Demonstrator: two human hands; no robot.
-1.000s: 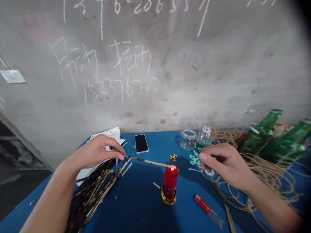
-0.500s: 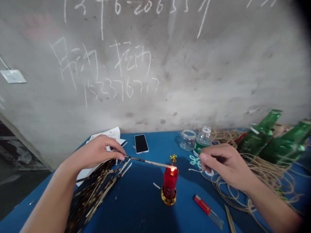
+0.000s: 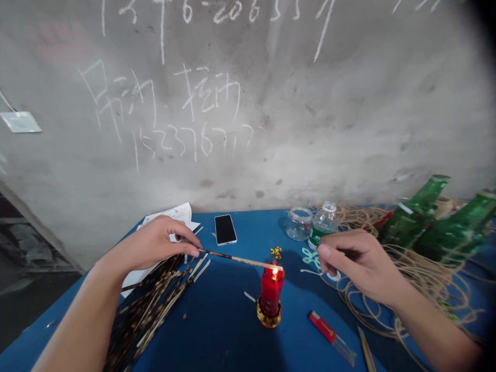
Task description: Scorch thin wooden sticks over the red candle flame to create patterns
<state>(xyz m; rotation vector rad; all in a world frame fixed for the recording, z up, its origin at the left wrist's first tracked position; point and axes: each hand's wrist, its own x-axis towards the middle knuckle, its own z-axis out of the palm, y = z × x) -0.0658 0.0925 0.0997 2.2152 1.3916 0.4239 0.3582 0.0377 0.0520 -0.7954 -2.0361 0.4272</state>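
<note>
My left hand (image 3: 160,242) pinches one end of a thin stick (image 3: 248,261) between thumb and fingers. Dark scorched marks show on the near half of the stick, while the far half is pale. Its far tip lies over the flame of a red candle (image 3: 272,292), which stands upright on a gold base. To the right of the candle, my right hand (image 3: 354,258) hangs with fingers curled against the thumb; whatever they may hold is hidden. Beneath my left forearm lies a pile of scorched sticks (image 3: 165,305).
A phone (image 3: 225,230) lies near the wall. Behind my right hand stand a glass jar (image 3: 299,225) and a plastic bottle (image 3: 323,223). Coiled cord (image 3: 382,305) and green bottles (image 3: 416,219) fill the right side. A red lighter-like object (image 3: 323,328) lies in front.
</note>
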